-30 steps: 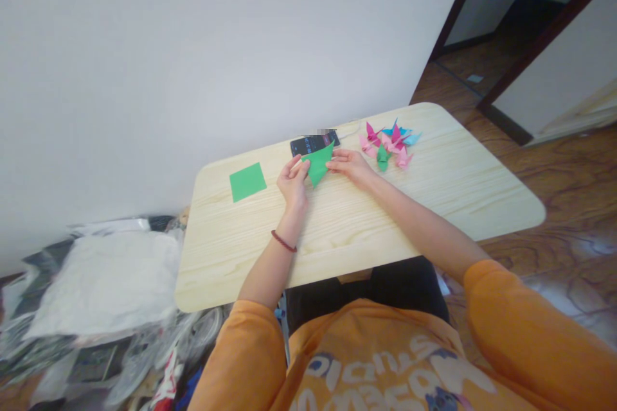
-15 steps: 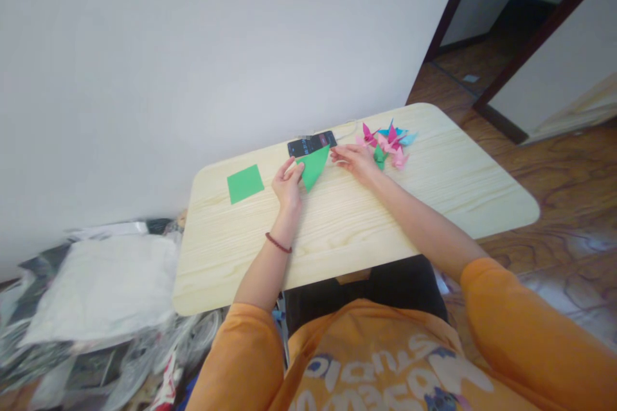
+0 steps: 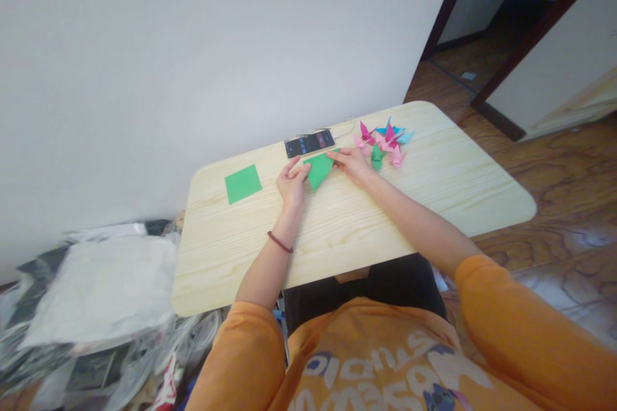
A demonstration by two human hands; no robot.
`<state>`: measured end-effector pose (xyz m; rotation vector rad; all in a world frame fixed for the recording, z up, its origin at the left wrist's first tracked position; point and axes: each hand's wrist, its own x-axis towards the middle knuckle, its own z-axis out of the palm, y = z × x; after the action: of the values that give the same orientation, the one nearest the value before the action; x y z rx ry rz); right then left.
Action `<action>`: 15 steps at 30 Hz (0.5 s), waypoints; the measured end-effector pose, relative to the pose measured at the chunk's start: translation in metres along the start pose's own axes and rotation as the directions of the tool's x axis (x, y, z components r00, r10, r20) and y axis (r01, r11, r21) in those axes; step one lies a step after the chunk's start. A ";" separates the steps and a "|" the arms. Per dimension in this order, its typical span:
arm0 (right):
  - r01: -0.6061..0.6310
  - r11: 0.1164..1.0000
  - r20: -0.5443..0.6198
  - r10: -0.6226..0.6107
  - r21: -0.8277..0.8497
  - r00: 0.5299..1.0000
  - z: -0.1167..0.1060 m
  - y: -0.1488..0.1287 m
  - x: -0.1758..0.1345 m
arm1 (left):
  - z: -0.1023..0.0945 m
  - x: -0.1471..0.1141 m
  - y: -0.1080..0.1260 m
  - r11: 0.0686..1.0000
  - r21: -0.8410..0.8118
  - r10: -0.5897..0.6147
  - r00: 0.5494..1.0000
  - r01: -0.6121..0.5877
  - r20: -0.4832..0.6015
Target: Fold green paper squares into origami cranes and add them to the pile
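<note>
A green sheet of origami paper (image 3: 320, 170), folded into a triangle, is held up between both hands over the middle of the table. My left hand (image 3: 292, 185) pinches its left side between thumb and fingers. At the upper right corner, my right hand (image 3: 353, 164) grips the paper with its fingertips. To the left lies a flat green square sheet (image 3: 243, 184) on the table. Just beyond my right hand sits a group of folded paper cranes (image 3: 388, 137) in pink, magenta and blue, with a green crane (image 3: 377, 157) nearest to the hand.
A phone (image 3: 310, 142) with a lit screen and a cable lies at the back of the light wooden table (image 3: 231, 263), close to the wall. White and clear plastic bags (image 3: 103, 282) are piled on the left. A doorway opens at the upper right.
My right hand has closed on the paper's right corner, where its fingers were just beside it. The folded sheet and my left hand have shifted slightly right.
</note>
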<state>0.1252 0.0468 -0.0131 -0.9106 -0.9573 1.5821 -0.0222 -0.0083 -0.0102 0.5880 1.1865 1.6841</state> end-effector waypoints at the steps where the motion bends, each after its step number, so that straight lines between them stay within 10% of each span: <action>1: 0.010 1.000 -0.015 -0.010 -0.012 1.000 0.000 0.000 0.001 | 0.000 0.000 0.000 1.000 0.000 0.001 1.000 -0.001 0.001; 15: -0.004 1.000 -0.129 0.001 -0.022 0.992 -0.001 -0.004 0.003 | -0.003 0.006 0.002 0.994 -0.003 -0.109 0.994 0.109 -0.017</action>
<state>0.1265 0.0500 -0.0102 -1.0173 -0.8838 1.4982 -0.0279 -0.0048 -0.0100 0.4993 1.2071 1.6008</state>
